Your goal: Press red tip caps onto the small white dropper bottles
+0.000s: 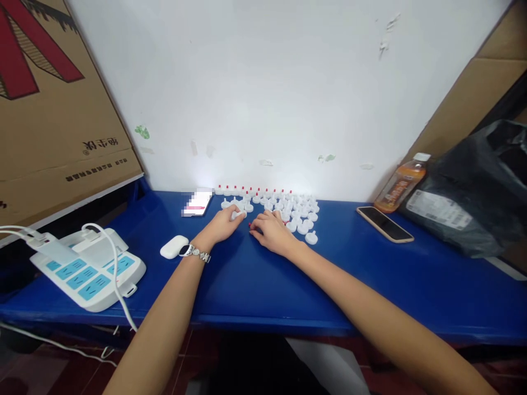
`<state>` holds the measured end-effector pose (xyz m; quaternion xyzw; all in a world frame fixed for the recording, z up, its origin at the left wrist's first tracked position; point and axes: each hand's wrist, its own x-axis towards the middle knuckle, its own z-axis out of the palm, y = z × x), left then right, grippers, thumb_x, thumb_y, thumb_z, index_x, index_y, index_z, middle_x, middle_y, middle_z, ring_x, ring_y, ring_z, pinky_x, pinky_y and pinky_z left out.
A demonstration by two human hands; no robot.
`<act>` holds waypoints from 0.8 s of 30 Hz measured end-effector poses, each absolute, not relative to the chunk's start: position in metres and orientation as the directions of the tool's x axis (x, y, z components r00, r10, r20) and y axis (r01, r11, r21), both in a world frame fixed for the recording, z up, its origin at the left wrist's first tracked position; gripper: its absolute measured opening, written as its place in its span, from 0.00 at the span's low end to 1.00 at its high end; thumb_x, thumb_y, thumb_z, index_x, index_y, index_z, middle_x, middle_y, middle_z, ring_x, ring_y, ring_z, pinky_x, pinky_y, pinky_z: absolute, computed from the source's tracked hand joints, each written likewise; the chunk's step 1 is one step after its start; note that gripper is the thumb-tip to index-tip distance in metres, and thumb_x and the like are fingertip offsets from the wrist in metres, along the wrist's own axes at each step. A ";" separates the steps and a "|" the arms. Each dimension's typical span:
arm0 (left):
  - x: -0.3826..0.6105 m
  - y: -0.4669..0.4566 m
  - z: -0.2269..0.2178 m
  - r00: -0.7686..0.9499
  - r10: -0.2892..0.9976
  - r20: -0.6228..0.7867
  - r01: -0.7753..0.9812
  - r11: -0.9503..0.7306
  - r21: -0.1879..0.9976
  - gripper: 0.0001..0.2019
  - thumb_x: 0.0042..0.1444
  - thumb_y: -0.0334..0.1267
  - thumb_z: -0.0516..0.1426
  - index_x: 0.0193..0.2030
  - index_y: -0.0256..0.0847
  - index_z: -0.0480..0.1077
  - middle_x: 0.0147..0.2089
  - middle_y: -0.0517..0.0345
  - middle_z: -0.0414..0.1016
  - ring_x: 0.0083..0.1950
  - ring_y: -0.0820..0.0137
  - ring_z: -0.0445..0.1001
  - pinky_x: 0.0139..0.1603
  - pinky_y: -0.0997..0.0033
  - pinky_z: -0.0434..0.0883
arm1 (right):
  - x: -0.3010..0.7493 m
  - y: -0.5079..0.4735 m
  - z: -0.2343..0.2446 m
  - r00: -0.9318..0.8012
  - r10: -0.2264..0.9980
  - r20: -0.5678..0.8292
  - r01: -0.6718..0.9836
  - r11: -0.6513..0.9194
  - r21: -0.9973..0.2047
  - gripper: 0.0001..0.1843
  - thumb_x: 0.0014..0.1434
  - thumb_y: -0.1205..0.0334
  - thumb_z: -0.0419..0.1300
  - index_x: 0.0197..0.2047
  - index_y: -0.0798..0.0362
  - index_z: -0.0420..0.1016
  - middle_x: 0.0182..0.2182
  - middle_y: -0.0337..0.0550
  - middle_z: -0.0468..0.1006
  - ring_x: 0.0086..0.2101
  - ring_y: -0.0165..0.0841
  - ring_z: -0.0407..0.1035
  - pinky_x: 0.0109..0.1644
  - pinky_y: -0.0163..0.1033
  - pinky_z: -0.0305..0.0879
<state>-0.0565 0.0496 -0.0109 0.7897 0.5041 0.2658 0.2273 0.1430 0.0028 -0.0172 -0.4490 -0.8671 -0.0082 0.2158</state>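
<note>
Left hand [223,225] apparently pinches a white piece [239,215]; right hand [272,232] curls palm-down.

Room between forearms [167,315] over blue table [242,280]; white pieces [303,211], wall [263,109] block beyond.

From here the desk [247,291] looks smooth and glossy. On it sit white plastic pieces [312,238] and a smooth plastic power strip [99,299]; behind it, a scuffed wall [263,99]; beside it, matt cardboard [53,126].
</note>
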 end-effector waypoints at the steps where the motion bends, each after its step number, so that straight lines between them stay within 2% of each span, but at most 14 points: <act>1: -0.055 0.049 -0.011 0.355 0.916 0.186 0.678 -0.389 0.624 0.20 0.62 0.56 0.51 0.44 0.40 0.67 0.25 0.61 0.70 0.26 0.67 0.67 0.30 0.69 0.60 | 0.143 0.003 -0.017 -0.502 0.775 0.384 0.784 0.595 -0.176 0.07 0.65 0.63 0.59 0.37 0.52 0.76 0.36 0.45 0.77 0.43 0.39 0.64 0.49 0.47 0.52; 4: -0.050 0.045 -0.009 0.387 0.903 0.187 0.666 -0.414 0.621 0.18 0.62 0.55 0.51 0.42 0.40 0.68 0.27 0.60 0.72 0.28 0.67 0.68 0.32 0.69 0.62 | 0.145 0.001 -0.017 -0.502 0.771 0.391 0.788 0.594 -0.159 0.06 0.64 0.62 0.59 0.36 0.53 0.75 0.36 0.45 0.77 0.43 0.39 0.65 0.49 0.47 0.53; 6: -0.047 0.041 -0.007 0.411 0.889 0.202 0.643 -0.440 0.627 0.17 0.62 0.54 0.51 0.41 0.40 0.67 0.30 0.59 0.73 0.29 0.67 0.68 0.33 0.69 0.62 | 0.148 0.000 -0.014 -0.487 0.769 0.414 0.778 0.597 -0.196 0.05 0.63 0.63 0.60 0.35 0.52 0.75 0.36 0.46 0.77 0.43 0.39 0.66 0.50 0.47 0.54; 7: -0.045 0.039 -0.006 0.417 0.884 0.209 0.632 -0.448 0.632 0.17 0.62 0.53 0.51 0.41 0.40 0.67 0.30 0.59 0.73 0.29 0.67 0.68 0.33 0.69 0.62 | 0.151 0.001 -0.011 -0.457 0.778 0.431 0.764 0.591 -0.257 0.05 0.62 0.63 0.60 0.34 0.52 0.74 0.36 0.45 0.77 0.42 0.39 0.67 0.50 0.47 0.56; 9: -0.041 0.037 -0.005 0.420 0.880 0.220 0.609 -0.454 0.650 0.15 0.61 0.51 0.52 0.42 0.41 0.65 0.30 0.60 0.71 0.29 0.68 0.67 0.32 0.70 0.62 | 0.156 0.002 -0.007 -0.338 0.824 0.454 0.690 0.545 -0.476 0.05 0.62 0.62 0.59 0.35 0.52 0.74 0.33 0.43 0.78 0.37 0.36 0.70 0.46 0.44 0.61; 11: -0.037 0.035 -0.007 0.442 0.869 0.223 0.573 -0.464 0.676 0.14 0.60 0.48 0.54 0.45 0.41 0.63 0.30 0.62 0.70 0.29 0.69 0.67 0.32 0.70 0.62 | 0.161 0.003 -0.003 -0.187 0.884 0.428 0.509 0.460 -0.728 0.07 0.62 0.57 0.60 0.36 0.52 0.74 0.30 0.42 0.79 0.32 0.34 0.71 0.40 0.41 0.65; 13: -0.033 0.033 -0.009 0.476 0.854 0.209 0.544 -0.472 0.693 0.14 0.60 0.46 0.54 0.48 0.42 0.61 0.29 0.64 0.68 0.28 0.70 0.66 0.31 0.71 0.62 | 0.163 0.004 -0.003 -0.101 0.919 0.381 0.292 0.393 -0.872 0.11 0.60 0.52 0.62 0.35 0.52 0.74 0.28 0.42 0.79 0.29 0.33 0.73 0.36 0.39 0.67; 15: -0.027 0.030 -0.010 0.502 0.845 0.186 0.539 -0.474 0.697 0.15 0.62 0.48 0.52 0.50 0.41 0.60 0.26 0.66 0.65 0.26 0.70 0.64 0.29 0.71 0.61 | 0.162 0.004 -0.006 -0.076 0.927 0.366 0.153 0.374 -0.915 0.15 0.57 0.49 0.65 0.34 0.52 0.74 0.27 0.42 0.79 0.28 0.33 0.73 0.35 0.38 0.68; 17: -0.021 0.026 -0.011 0.523 0.833 0.179 0.533 -0.484 0.694 0.15 0.64 0.51 0.50 0.48 0.41 0.60 0.25 0.66 0.63 0.25 0.70 0.63 0.28 0.71 0.59 | 0.159 0.004 -0.009 -0.070 0.927 0.369 0.094 0.374 -0.923 0.17 0.55 0.46 0.66 0.33 0.52 0.75 0.25 0.41 0.78 0.27 0.32 0.72 0.34 0.37 0.68; 20: -0.015 0.021 -0.009 0.552 0.814 0.181 0.519 -0.505 0.689 0.15 0.65 0.53 0.50 0.42 0.42 0.58 0.27 0.64 0.65 0.27 0.70 0.64 0.28 0.71 0.60 | 0.156 0.004 -0.013 -0.069 0.922 0.381 0.067 0.386 -0.920 0.18 0.54 0.45 0.67 0.31 0.52 0.75 0.24 0.40 0.77 0.27 0.31 0.71 0.34 0.37 0.68; 24: -0.012 0.017 -0.006 0.538 0.827 0.165 0.533 -0.485 0.693 0.14 0.65 0.52 0.50 0.40 0.43 0.57 0.26 0.65 0.63 0.26 0.70 0.63 0.27 0.70 0.59 | 0.156 0.003 -0.014 -0.069 0.909 0.410 0.091 0.415 -0.905 0.18 0.56 0.45 0.65 0.32 0.52 0.73 0.26 0.40 0.77 0.28 0.32 0.71 0.35 0.37 0.68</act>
